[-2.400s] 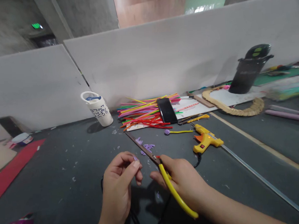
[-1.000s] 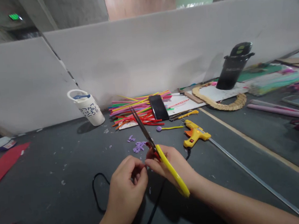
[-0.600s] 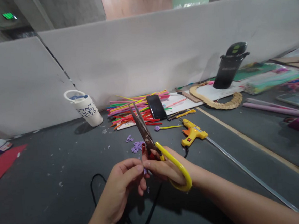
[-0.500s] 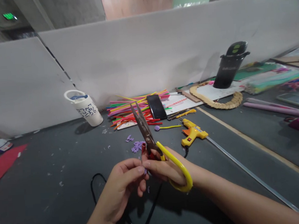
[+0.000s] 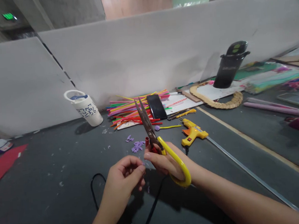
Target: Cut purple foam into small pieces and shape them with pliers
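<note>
My right hand (image 5: 165, 160) is closed around a pair of scissors (image 5: 151, 132) with yellow-covered handles, blades pointing up and away and slightly parted. A small dark red tube-like piece (image 5: 146, 141) shows beside its fingers; what it belongs to is hidden. Left of it, my left hand (image 5: 127, 176) has thumb and forefinger pinched together. A tiny bit of purple shows at those fingertips, too small to make out. Beyond the hands, several small purple pieces (image 5: 138, 146) lie on the dark table (image 5: 65, 158). A yellow stem with a purple ball end (image 5: 168, 127) lies behind the scissors.
A yellow glue gun (image 5: 193, 132) lies to the right, its black cord running under my hands. Behind are a phone (image 5: 156, 107), colourful pipe cleaners (image 5: 126, 108), a white cup (image 5: 88, 111) and a black bottle (image 5: 229, 67). Red sheet (image 5: 4, 163) lies far left.
My hands have moved apart: the right hand with the scissors has shifted slightly right and up. The left hand remains pinched, a little lower-left of it.
</note>
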{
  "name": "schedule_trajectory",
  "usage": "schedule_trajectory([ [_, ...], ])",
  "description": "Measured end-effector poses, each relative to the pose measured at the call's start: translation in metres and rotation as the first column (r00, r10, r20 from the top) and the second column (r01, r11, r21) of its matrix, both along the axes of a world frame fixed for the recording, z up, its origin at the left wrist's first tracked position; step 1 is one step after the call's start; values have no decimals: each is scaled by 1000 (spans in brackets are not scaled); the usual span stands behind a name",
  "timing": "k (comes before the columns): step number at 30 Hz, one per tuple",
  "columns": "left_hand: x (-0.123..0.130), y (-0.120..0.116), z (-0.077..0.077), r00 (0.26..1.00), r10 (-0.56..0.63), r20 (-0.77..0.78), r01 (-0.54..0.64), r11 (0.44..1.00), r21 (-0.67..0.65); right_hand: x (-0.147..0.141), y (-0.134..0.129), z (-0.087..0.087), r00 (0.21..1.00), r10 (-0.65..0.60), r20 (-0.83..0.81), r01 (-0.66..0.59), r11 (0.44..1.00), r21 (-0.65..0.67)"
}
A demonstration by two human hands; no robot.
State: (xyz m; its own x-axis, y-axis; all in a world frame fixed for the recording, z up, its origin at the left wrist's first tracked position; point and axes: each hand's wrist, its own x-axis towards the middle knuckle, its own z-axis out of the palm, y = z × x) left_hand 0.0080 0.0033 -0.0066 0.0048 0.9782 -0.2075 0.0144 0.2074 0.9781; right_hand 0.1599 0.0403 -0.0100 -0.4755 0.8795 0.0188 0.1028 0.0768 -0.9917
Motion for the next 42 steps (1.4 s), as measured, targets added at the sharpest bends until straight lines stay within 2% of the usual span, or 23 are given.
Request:
schedule_trajectory([
  [6,-1,1,-4,994,-54,-94,55,998,17,-1,-3,3,994,-11,106,7,999,34],
  [12,2,0,-3,999,-48,-12,47,998,-33,-1,-4,1,993,-6,120,-8,994,108],
  [16,2,1,-2,998,20,53,-21,1000,6,0,-4,2,984,-87,154,58,982,182],
  [19,-3,3,-2,983,156,100,-164,984,72,-1,-7,2,910,-191,369,68,945,321],
  [21,-7,4,-2,963,236,133,-252,961,118,-4,-11,0,816,-239,526,16,920,392],
  [23,-11,4,-2,947,279,162,-305,937,169,-7,-15,-2,747,-270,608,-43,892,449],
  [26,-14,3,0,936,290,199,-332,914,233,-10,-19,-6,701,-297,648,-96,861,499],
  [33,-10,1,3,922,293,255,-359,893,271,-13,-21,-9,632,-327,703,-138,845,516],
  [42,-10,-1,2,924,315,218,-369,884,288,-14,-24,-10,618,-358,700,-130,831,540],
])
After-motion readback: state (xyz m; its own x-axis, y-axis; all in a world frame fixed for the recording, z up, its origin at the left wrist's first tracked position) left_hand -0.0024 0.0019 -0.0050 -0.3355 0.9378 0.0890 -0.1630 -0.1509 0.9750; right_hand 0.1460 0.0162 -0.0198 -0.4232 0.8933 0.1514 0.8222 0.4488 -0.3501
